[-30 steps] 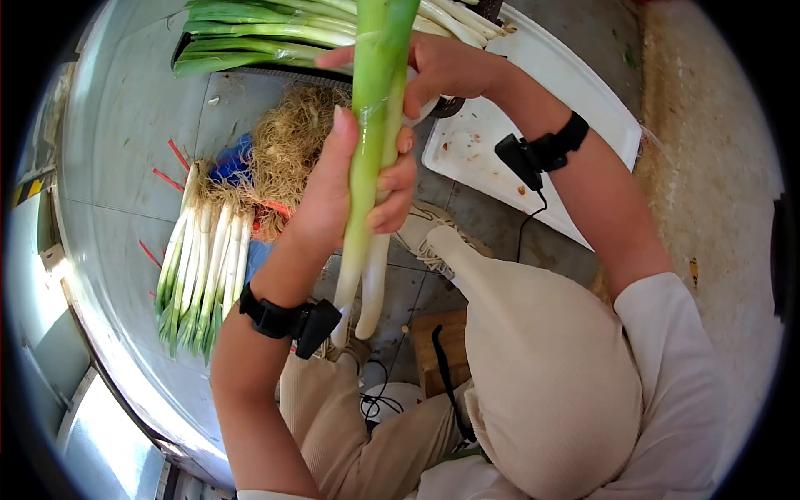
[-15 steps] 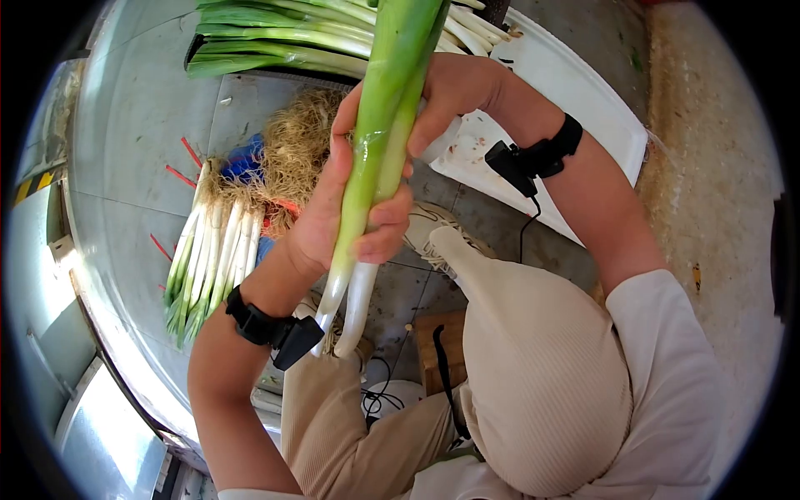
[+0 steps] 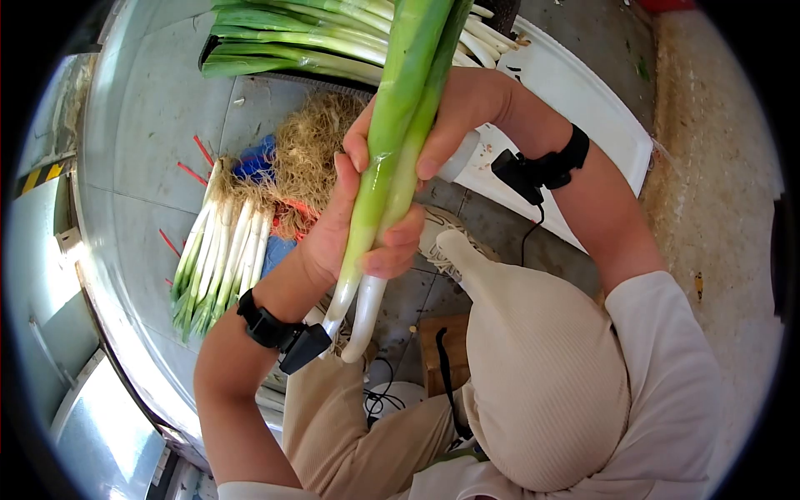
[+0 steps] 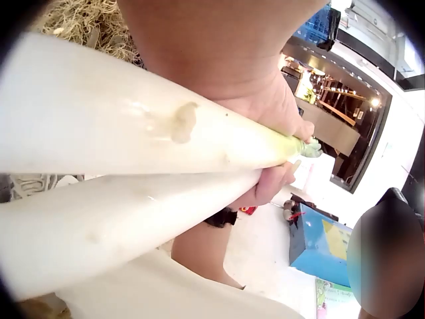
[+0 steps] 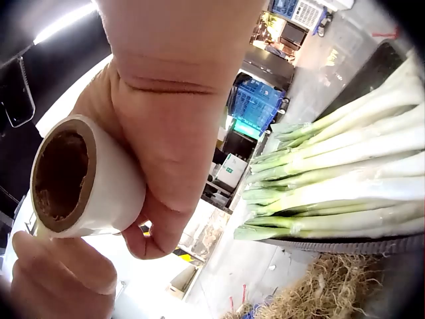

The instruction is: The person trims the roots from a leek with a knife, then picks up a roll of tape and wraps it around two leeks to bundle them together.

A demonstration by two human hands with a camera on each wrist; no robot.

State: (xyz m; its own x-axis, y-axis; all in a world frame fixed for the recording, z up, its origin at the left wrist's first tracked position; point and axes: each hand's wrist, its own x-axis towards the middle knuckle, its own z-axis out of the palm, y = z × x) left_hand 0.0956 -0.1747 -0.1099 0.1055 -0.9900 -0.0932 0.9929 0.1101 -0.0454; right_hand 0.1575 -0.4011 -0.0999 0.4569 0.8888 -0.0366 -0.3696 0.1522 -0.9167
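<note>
Two thick leeks (image 3: 387, 158) slant across the head view, green at the top and white at the lower ends. My left hand (image 3: 329, 237) grips them around the pale lower part. Just above it, the fingertips of my right hand (image 3: 471, 100) press on both sides of the stems. That hand also holds a white roll of film (image 5: 109, 186) with a brown cardboard core, its end facing the right wrist camera. A shiny patch shows on the stems between the hands. In the left wrist view, the white shanks (image 4: 99, 113) run close past the lens.
More leeks (image 3: 292, 42) fill a dark crate at the back. A row of leeks (image 3: 221, 250) lies at left, beside a heap of dry roots (image 3: 312, 150) and blue and red ties. At right stands a white tray (image 3: 575, 108) with scraps. A wooden block (image 3: 437, 350) sits below.
The tops of the leeks have tipped to the right, and the lower ends have dropped slightly. My right hand has come down the stems, its fingers now curled closer around them.
</note>
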